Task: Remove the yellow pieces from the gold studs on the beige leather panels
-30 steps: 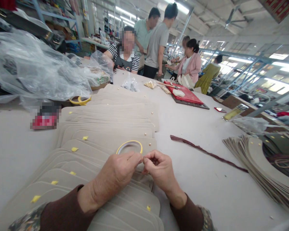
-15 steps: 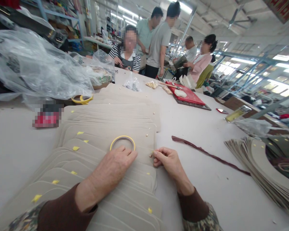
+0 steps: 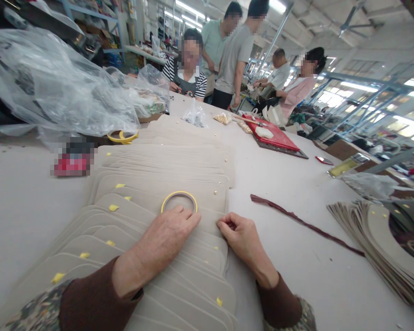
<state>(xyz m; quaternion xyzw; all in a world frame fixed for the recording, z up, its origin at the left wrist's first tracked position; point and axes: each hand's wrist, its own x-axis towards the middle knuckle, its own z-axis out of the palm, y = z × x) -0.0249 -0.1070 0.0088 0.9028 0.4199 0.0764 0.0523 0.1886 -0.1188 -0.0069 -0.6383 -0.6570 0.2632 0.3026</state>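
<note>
Overlapping beige panels [image 3: 193,179] with rounded corners lie fanned out before me, several bearing yellow tape bits [image 3: 113,208] or small metal studs [image 3: 215,192]. My left hand [image 3: 169,234] rests over them, its fingers curled on the near rim of a yellow tape roll [image 3: 179,193] that stands up past the knuckles. At the right edge of one panel is my right hand [image 3: 243,236], thumb and forefinger pinched together. The fingertips hide whatever is between them.
A dark brown strip [image 3: 307,225] lies right of the panels, beside a stack of curved pieces [image 3: 369,239]. Farther back are a red board [image 3: 276,131], bags of small fittings [image 3: 195,115] and clear plastic sheeting [image 3: 65,87]. A seated person [image 3: 189,69] works across the table.
The view has shifted slightly. My right fingertips have closed over the panel edge, covering the stud that showed beside them. My left hand keeps its place on the tape roll.
</note>
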